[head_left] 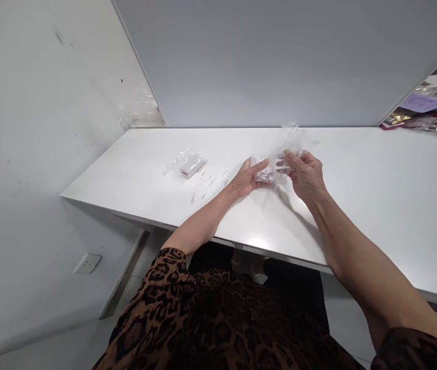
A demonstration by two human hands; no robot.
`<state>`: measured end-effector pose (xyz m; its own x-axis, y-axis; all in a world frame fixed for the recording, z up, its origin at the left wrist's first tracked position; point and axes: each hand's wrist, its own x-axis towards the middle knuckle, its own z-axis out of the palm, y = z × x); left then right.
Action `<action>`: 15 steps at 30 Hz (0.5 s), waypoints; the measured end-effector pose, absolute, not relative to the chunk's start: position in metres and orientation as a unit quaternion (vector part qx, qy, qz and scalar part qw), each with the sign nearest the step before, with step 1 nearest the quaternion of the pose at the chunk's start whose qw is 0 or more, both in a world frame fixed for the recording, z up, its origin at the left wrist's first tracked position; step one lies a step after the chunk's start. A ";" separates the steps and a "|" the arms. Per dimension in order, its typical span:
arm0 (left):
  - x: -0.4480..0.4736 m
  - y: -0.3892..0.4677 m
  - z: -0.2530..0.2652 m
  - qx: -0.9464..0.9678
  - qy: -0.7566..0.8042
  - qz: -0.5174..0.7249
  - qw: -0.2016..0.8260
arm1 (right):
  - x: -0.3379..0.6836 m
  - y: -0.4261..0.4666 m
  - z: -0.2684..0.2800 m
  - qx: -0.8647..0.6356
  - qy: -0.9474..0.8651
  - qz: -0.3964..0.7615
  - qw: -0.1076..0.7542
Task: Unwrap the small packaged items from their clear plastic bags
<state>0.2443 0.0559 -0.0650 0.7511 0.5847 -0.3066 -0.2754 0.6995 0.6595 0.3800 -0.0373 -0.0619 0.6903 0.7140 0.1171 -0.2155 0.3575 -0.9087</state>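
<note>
Just above the white table, my left hand (pixel 248 176) is wrapped round a small packet (pixel 263 172) in clear plastic; what lies inside it cannot be made out. On its right, my right hand (pixel 303 172) pinches the loose end of the clear plastic bag (pixel 293 137), thumb against fingers. The plastic spreads up and away between both hands. Off to the left, a second small packet (pixel 193 164) in clear plastic rests on the table, apart from my hands, with a red spot at its near edge.
The white table (pixel 376 205) runs along a grey panel (pixel 272 61) at its back. Several plastic-wrapped items (pixel 434 105) are piled at the far right. Crumpled clear plastic (pixel 139 105) sits in the back left corner. A wall socket (pixel 88 263) is low on the left.
</note>
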 end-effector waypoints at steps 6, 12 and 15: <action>0.246 0.058 -0.070 0.352 0.221 0.270 0.869 | 0.396 -0.037 -0.061 -0.417 -0.173 0.337 0.826; 0.248 0.055 -0.069 0.348 0.222 0.357 0.838 | 0.391 -0.039 -0.064 -0.438 -0.206 0.436 0.758; 0.248 0.056 -0.071 0.360 0.229 0.369 0.826 | 0.387 -0.039 -0.066 -0.464 -0.226 0.446 0.731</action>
<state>0.2476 0.0565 -0.0707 0.6221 0.7748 -0.1128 -0.4448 0.4683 0.7634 0.3872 -0.0393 -0.0661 0.4995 0.8624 -0.0826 -0.4424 0.1719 -0.8802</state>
